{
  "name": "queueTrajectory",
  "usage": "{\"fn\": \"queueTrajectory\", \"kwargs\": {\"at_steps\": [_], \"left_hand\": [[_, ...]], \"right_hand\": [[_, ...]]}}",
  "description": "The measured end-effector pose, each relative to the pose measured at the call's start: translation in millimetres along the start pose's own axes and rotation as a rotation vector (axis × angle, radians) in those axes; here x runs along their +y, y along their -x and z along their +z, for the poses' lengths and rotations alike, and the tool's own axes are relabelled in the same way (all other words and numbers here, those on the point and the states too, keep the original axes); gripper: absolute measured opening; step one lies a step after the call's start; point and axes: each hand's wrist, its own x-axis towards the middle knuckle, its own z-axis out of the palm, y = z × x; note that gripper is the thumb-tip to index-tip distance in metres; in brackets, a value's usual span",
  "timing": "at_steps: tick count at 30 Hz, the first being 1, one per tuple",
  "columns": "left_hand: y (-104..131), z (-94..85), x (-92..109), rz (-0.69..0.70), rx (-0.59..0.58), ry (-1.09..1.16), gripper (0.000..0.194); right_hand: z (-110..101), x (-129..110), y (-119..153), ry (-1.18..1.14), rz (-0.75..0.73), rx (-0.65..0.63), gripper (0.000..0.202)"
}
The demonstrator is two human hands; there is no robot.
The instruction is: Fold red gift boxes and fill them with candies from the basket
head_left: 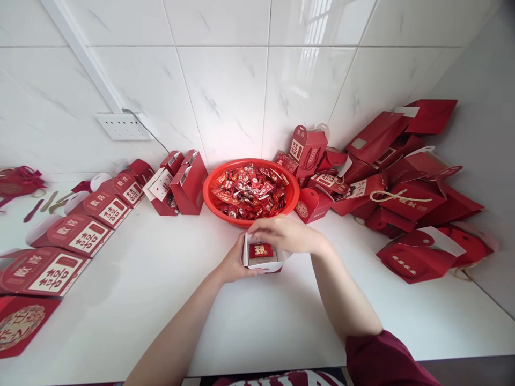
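Your left hand (233,265) has its grip around the left side of the small open box (263,267), apparently to steady it mouth-up; one red packet (261,250) lies inside. Your right hand (281,233) arches over the box, its grip unclear. The red basket (206,194) sits just beyond on the desk (140,279), likely for easy reach.

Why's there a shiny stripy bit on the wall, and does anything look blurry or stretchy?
Head view: the bright stripes are glare on the glossy wall tiles, perhaps from a window; head view: the right hand looks slightly blurry, possibly motion blur; head view: the nearest red box at the left edge looks stretched, likely wide-angle distortion.
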Motion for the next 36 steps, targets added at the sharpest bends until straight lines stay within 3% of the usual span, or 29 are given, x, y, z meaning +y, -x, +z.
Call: {"fn": "queueTrajectory", "kwargs": {"at_steps": [3, 5, 8, 12, 15, 19, 22, 26, 31, 36], "left_hand": [[0, 1.4, 0, -0.009, -0.003, 0.052, 0.097], [0, 1.9, 1, -0.018, 0.0, 0.068, 0.097], [1, 1.8, 2, -0.028, -0.001, 0.076, 0.096], [2, 1.0, 3, -0.043, -0.003, 0.061, 0.097], [2, 0.6, 3, -0.038, 0.009, 0.056, 0.099], [2, 0.6, 3, -0.032, 0.01, 0.049, 0.1], [2, 1.1, 4, -0.017, 0.018, 0.048, 0.101], [2, 1.7, 4, -0.009, 0.018, 0.06, 0.101], [2, 1.5, 1, -0.013, -0.013, 0.084, 0.099], [-1, 4.6, 7, 0.023, -0.029, 0.081, 0.106]], "right_hand": [[-12, 13, 3, -0.124, 0.024, 0.316, 0.024], [-10, 29, -6, -0.11, 0.094, 0.35, 0.023], [-4, 49, -31, -0.107, 0.121, 0.221, 0.024], [-1, 60, -69, -0.221, -0.007, -0.022, 0.031], [2, 67, -89, -0.303, -0.029, -0.058, 0.034], [8, 80, -96, -0.626, 0.095, -0.016, 0.035], [11, 85, -89, -0.871, 0.103, 0.159, 0.035], [11, 77, -68, -0.998, -0.016, 0.431, 0.04], [6, 49, -25, -0.909, -0.079, 0.649, 0.071], [-10, 13, 16, -0.789, -0.053, 0.798, 0.082]]}}
